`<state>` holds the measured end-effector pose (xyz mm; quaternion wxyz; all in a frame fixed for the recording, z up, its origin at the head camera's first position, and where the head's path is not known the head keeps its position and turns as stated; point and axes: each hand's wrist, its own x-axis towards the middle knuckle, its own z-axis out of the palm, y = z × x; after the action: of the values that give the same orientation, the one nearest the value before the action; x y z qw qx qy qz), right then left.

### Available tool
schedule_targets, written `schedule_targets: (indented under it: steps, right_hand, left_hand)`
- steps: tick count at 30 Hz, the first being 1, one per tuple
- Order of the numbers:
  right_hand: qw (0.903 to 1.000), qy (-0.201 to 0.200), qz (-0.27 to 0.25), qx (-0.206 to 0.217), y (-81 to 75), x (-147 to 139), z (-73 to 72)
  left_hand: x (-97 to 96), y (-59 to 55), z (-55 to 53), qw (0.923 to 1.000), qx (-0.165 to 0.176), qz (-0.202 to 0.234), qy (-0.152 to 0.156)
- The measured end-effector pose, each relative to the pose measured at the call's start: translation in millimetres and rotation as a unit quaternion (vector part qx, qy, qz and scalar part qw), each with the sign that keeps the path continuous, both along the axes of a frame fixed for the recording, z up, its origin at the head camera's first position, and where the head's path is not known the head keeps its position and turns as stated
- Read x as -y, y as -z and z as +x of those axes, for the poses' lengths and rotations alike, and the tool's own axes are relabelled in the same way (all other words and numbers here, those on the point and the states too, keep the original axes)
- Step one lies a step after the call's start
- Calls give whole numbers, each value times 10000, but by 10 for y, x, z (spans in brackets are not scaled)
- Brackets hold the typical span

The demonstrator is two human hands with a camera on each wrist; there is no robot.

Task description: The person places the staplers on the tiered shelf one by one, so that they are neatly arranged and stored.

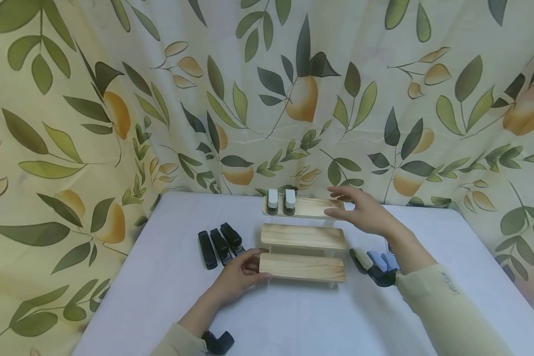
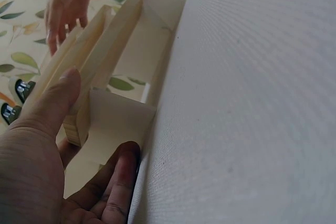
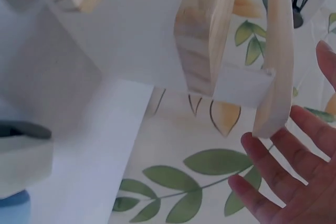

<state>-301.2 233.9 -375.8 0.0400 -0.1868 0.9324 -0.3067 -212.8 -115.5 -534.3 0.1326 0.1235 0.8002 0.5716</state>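
Observation:
A three-tier wooden shelf (image 1: 302, 267) with pale supports stands on the white table. At the left end of its lowest board is my left hand (image 1: 239, 277), its thumb (image 2: 65, 90) lying against the board and its other fingers curled beside the pale support; it pinches the board's end. My right hand (image 1: 360, 210) is by the right end of the rear board (image 3: 278, 77), fingers spread and slightly bent, fingertips close to or touching the wood. Two small white staplers, a left one (image 1: 272, 201) and a right one (image 1: 289, 201), stand on the left part of the rear board.
Left of the shelf lie three black staplers (image 1: 219, 243) side by side. To the right, a beige stapler (image 1: 362, 259) and blue staplers (image 1: 377, 260) sit partly behind the right wrist's black camera (image 1: 381, 277). A leaf-patterned curtain (image 1: 267, 123) hangs behind the table (image 1: 160, 296).

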Motion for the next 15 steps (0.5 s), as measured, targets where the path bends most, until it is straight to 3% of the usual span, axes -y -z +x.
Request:
schedule_targets:
  steps: [15]
  right_hand:
    - [9998, 169, 96, -94, 22, -283, 82]
  left_hand:
    - [18, -7, -4, 9999, 18, 107, 40]
